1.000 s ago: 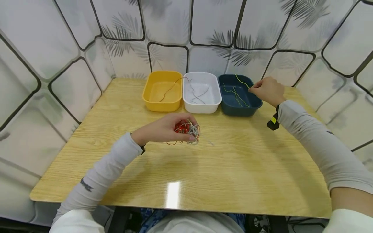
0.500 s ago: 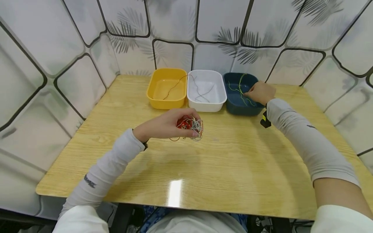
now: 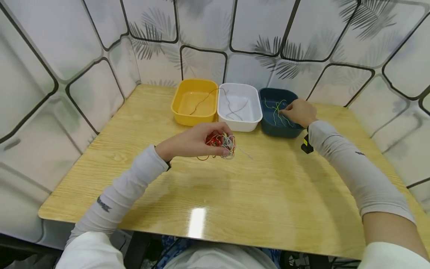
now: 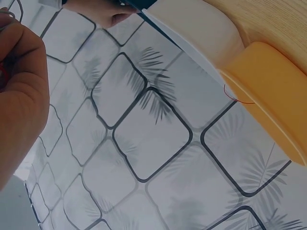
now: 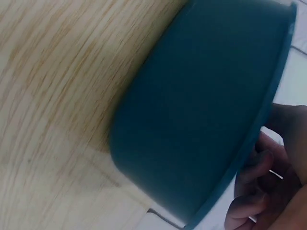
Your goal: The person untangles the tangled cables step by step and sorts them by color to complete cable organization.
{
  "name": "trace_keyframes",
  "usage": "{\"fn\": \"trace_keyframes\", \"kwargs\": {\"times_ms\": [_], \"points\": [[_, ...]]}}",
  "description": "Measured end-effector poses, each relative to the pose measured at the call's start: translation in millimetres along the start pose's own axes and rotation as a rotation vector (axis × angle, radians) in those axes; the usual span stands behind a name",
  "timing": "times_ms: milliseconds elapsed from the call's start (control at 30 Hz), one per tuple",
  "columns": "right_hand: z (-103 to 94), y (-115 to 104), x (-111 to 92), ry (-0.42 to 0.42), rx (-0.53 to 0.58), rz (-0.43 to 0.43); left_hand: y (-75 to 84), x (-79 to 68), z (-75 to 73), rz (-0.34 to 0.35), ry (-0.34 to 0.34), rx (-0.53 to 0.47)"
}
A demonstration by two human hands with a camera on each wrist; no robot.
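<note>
In the head view my left hand (image 3: 198, 141) grips a tangled bundle of red and white-grey strings (image 3: 226, 145) above the middle of the table. Loose ends hang from it. My right hand (image 3: 300, 113) reaches into the dark blue bin (image 3: 280, 130) at the right, with fingertips pinched on a yellow-green string (image 3: 277, 108). Several such strings lie crossed on that bin's floor. The right wrist view shows the bin's outer wall (image 5: 192, 110) and curled fingers (image 5: 247, 208) behind its rim. Only part of the left hand (image 4: 24, 91) shows in the left wrist view.
Left of the blue bin stand a white bin (image 3: 240, 126) with thin grey strings and a yellow bin (image 3: 194, 119). A reddish string (image 3: 203, 100) in the yellow bin reaches over the rim towards the white one. A patterned curtain (image 3: 205, 30) hangs behind the table (image 3: 235, 201).
My right hand has moved left and down into the blue bin. The yellow-green string it held raised has dropped among the others. The left hand keeps its hold on the bundle.
</note>
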State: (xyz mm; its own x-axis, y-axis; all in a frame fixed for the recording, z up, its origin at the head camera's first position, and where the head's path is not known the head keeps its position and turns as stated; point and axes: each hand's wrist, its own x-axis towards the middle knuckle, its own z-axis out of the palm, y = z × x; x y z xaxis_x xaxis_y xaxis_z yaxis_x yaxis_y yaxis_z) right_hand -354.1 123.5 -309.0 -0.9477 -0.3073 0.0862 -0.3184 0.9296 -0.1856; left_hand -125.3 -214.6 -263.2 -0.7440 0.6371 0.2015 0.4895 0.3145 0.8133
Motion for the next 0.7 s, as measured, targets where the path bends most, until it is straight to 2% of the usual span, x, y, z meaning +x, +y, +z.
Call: {"fn": "trace_keyframes", "kwargs": {"times_ms": [67, 167, 267, 333, 400, 500, 600, 700], "points": [[0.3, -6, -5, 0.064, 0.072, -0.028, -3.6, 1.5, 1.3, 0.004, -0.001, -0.016], [-1.4, -28, -14, 0.205, 0.216, -0.129, -13.7, 4.5, 2.3, 0.020, 0.015, -0.035], [-7.1, -62, -32, 0.324, 0.339, -0.323, -22.3, 7.2, 1.6, 0.021, 0.039, -0.040], [-12.6, -88, -50, 0.363, 0.389, -0.472, -24.9, 8.2, 1.4, 0.007, 0.055, -0.031], [-19.2, -112, -72, 0.354, 0.430, -0.621, -22.9, 8.5, 1.8, -0.024, 0.066, -0.022], [-27.9, -137, -101, 0.258, 0.444, -0.764, -14.9, 8.2, 2.9, -0.070, 0.084, -0.005], [-32.4, -150, -121, 0.157, 0.407, -0.806, -6.3, 7.5, 3.6, -0.091, 0.102, -0.017], [-33.1, -153, -134, 0.118, 0.355, -0.777, -6.1, 7.6, 5.1, -0.091, 0.112, -0.041]]}}
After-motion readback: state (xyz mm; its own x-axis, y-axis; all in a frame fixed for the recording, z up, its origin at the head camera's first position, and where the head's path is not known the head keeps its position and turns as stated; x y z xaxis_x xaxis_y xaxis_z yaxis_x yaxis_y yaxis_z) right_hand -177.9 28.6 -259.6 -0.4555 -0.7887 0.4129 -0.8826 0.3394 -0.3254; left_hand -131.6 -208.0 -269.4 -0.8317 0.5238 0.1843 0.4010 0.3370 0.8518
